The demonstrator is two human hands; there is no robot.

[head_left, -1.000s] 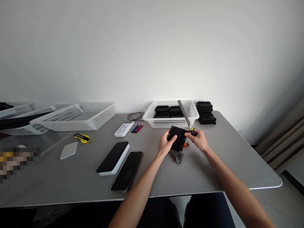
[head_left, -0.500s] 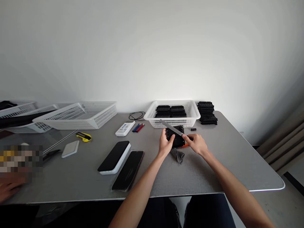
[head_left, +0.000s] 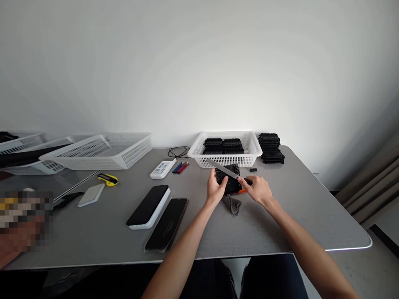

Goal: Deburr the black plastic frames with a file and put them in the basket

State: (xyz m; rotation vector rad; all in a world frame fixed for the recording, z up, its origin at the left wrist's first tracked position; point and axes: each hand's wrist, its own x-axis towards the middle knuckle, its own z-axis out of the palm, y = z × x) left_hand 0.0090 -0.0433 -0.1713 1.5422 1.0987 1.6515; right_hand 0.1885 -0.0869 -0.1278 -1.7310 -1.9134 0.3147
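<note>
My left hand [head_left: 216,187] is closed around the left edge of a black plastic part [head_left: 232,185] with toothed edges, thumb lying on top. In my right hand [head_left: 257,188] is the dark handle of a flat metal file [head_left: 221,167]. Its long grey blade slants up and left across the top of the part. Below the part, a grey cloth [head_left: 232,204] lies crumpled on the table. An orange item [head_left: 242,191] shows partly beside my right fingers; the rest of it is hidden.
A white basket [head_left: 224,161] holds several black parts, with a stack of black parts [head_left: 270,148] to its right. Two phone-like devices [head_left: 149,206] [head_left: 167,224], lighters [head_left: 181,167], a yellow cutter [head_left: 108,180] and white baskets [head_left: 134,158] are leftward. Another person's arm [head_left: 15,245] is far left.
The file and the black part have shifted very slightly, still held the same way. At the far left the other person's hand has moved. The whole view has drifted a little.
</note>
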